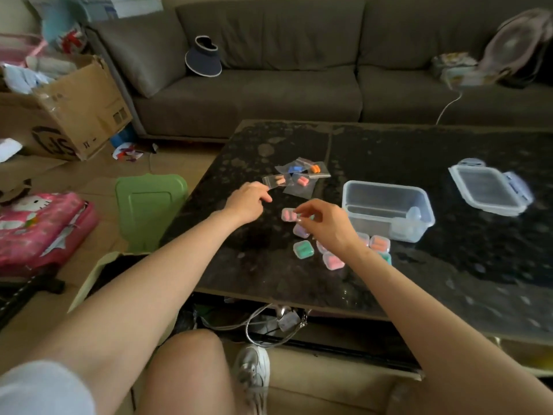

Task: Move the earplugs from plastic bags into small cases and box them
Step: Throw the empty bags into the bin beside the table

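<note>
Right hand (326, 224) is pinching a pink case (288, 214); left hand (248, 202), fingers loosely curled and empty, is hovering beside the plastic bags (300, 178).

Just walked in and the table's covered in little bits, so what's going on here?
A person at the dark table is packing earplugs. Their right hand pinches a small pink case with pink earplugs inside, next to a cluster of filled cases. Their left hand reaches to a bag of peach earplugs among the plastic bags; whether it grips it is unclear. The clear box stands open nearby, its lid lying off to the right.
</note>
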A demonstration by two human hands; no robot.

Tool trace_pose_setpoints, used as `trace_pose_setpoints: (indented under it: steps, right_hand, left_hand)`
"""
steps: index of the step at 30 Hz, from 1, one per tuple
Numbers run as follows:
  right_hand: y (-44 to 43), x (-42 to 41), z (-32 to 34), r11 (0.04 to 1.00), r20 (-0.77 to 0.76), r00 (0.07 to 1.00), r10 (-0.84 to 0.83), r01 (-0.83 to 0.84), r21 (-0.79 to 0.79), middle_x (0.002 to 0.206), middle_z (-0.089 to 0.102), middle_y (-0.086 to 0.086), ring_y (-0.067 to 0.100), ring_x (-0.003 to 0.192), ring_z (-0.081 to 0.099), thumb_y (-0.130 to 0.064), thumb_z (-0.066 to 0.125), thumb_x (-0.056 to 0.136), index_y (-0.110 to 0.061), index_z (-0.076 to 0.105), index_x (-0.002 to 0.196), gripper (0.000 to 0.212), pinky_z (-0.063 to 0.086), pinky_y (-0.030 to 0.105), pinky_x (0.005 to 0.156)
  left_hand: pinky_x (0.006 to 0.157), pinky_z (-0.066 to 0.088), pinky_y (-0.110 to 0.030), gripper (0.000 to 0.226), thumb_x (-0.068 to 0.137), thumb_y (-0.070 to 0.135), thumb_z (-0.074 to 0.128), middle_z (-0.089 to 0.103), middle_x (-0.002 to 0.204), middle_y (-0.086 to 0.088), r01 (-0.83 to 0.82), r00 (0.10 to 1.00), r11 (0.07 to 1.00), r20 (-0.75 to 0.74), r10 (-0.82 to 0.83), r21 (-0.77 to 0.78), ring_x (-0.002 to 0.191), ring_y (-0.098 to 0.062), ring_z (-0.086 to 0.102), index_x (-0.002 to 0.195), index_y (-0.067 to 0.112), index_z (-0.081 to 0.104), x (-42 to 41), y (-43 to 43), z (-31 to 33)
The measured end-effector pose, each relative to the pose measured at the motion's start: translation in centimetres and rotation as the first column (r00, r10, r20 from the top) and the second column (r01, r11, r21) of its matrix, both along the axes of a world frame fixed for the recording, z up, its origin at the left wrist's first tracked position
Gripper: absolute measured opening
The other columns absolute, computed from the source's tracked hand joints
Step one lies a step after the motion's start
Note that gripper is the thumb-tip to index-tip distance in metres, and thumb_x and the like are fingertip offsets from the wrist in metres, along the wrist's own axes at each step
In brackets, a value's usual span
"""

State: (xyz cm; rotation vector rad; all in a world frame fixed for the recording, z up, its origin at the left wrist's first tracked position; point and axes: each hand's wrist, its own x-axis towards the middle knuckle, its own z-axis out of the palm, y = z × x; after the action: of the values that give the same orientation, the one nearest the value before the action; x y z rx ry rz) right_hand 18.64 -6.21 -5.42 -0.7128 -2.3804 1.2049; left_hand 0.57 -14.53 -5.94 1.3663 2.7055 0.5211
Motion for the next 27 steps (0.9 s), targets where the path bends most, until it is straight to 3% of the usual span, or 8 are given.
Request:
trace_pose_setpoints:
  steps: [3, 6, 9, 12, 19, 22, 25, 27]
  right_hand:
    - [1.5, 1.2, -0.1, 0.999, 0.015, 0.999, -0.046, 0.046, 0.022, 0.100, 0.068, 0.002, 0.016, 0.089, 0.065, -0.018, 0.062, 0.092, -0.016, 0.066, 0.107, 0.016, 0.052, 0.022, 0.076]
    - [2.7, 1.8, -0.6, 0.996, 0.025, 0.997, -0.077, 0.076, 0.055, 0.099, 0.068, -0.004, 0.009, 0.084, 0.061, -0.018, 0.064, 0.090, -0.019, 0.067, 0.106, 0.016, 0.047, 0.016, 0.069]
    - [3.5, 2.0, -1.0, 0.994, 0.029, 0.997, -0.076, 0.073, 0.079, 0.101, 0.070, -0.002, 0.007, 0.082, 0.060, -0.018, 0.065, 0.089, -0.018, 0.069, 0.105, 0.017, 0.046, 0.016, 0.070]
    - [3.7, 2.1, -1.1, 0.993, 0.028, 0.997, -0.071, 0.068, 0.095, 0.100, 0.070, -0.004, 0.005, 0.080, 0.056, -0.018, 0.065, 0.089, -0.017, 0.069, 0.106, 0.018, 0.044, 0.016, 0.070]
    - [3.7, 2.4, -0.5, 0.996, -0.002, 0.997, -0.079, 0.079, 0.048, 0.094, 0.063, -0.008, 0.009, 0.085, 0.062, -0.017, 0.062, 0.091, -0.018, 0.067, 0.106, 0.016, 0.056, 0.027, 0.079]
    - [3.6, 2.7, -0.4, 0.995, 0.007, 0.997, -0.076, 0.075, 0.061, 0.092, 0.062, -0.010, 0.009, 0.085, 0.063, -0.019, 0.063, 0.091, -0.019, 0.068, 0.106, 0.016, 0.057, 0.029, 0.080]
    - [3.5, 3.0, -0.1, 0.994, 0.006, 0.997, -0.082, 0.081, 0.072, 0.090, 0.060, -0.011, 0.007, 0.081, 0.060, -0.019, 0.063, 0.091, -0.019, 0.068, 0.105, 0.015, 0.055, 0.024, 0.077]
    - [3.6, 3.2, 0.0, 0.994, -0.007, 0.997, -0.083, 0.083, 0.074, 0.089, 0.061, -0.010, 0.008, 0.080, 0.060, -0.017, 0.063, 0.091, -0.018, 0.068, 0.104, 0.014, 0.053, 0.022, 0.075]
  left_hand:
    - [0.116, 0.015, -0.039, 0.044, 0.092, 0.001, 0.044, 0.020, 0.157, 0.005, 0.096, 0.994, 0.977, -0.023, -0.102, -0.188, 0.146, -0.016, 0.012, 0.129, 0.021, 0.058, 0.3, 4.1, -1.0]
    - [0.117, 0.011, -0.040, 0.055, 0.085, 0.007, 0.058, 0.009, 0.160, 0.004, 0.128, 0.989, 0.937, -0.031, -0.146, -0.324, 0.147, -0.019, 0.000, 0.137, 0.020, 0.049, 0.3, 7.2, -2.3]
    - [0.117, 0.015, -0.038, 0.068, 0.083, 0.007, 0.062, 0.007, 0.160, 0.002, 0.137, 0.985, 0.908, -0.047, -0.168, -0.395, 0.147, -0.021, 0.005, 0.145, 0.017, 0.037, 0.3, 9.1, -3.9]
    - [0.118, 0.016, -0.038, 0.066, 0.090, 0.008, 0.055, 0.012, 0.160, -0.001, 0.113, 0.990, 0.932, -0.045, -0.136, -0.345, 0.147, -0.021, 0.009, 0.149, 0.015, 0.026, 0.0, 9.7, -5.0]
    - [0.114, 0.026, -0.035, 0.045, 0.096, 0.015, 0.048, 0.034, 0.151, -0.007, 0.023, 0.999, 0.994, -0.042, -0.027, -0.103, 0.140, -0.023, 0.028, 0.140, 0.011, 0.043, 0.1, 8.6, -4.7]
    - [0.113, 0.026, -0.038, 0.040, 0.097, 0.014, 0.047, 0.022, 0.156, -0.004, 0.095, 0.995, 0.981, 0.055, -0.087, -0.166, 0.144, -0.025, 0.018, 0.137, 0.019, 0.049, 0.0, 8.5, -4.3]
    - [0.105, 0.038, -0.039, 0.050, 0.098, 0.010, 0.046, 0.009, 0.159, -0.007, 0.158, 0.983, 0.921, 0.141, -0.114, -0.356, 0.142, -0.031, 0.023, 0.146, 0.018, 0.034, 0.5, 8.9, -4.2]
    - [0.112, 0.029, -0.046, 0.048, 0.101, 0.019, 0.038, 0.016, 0.158, -0.008, 0.140, 0.989, 0.917, 0.096, -0.111, -0.374, 0.143, -0.031, 0.020, 0.147, 0.016, 0.030, 0.8, 9.1, -4.3]
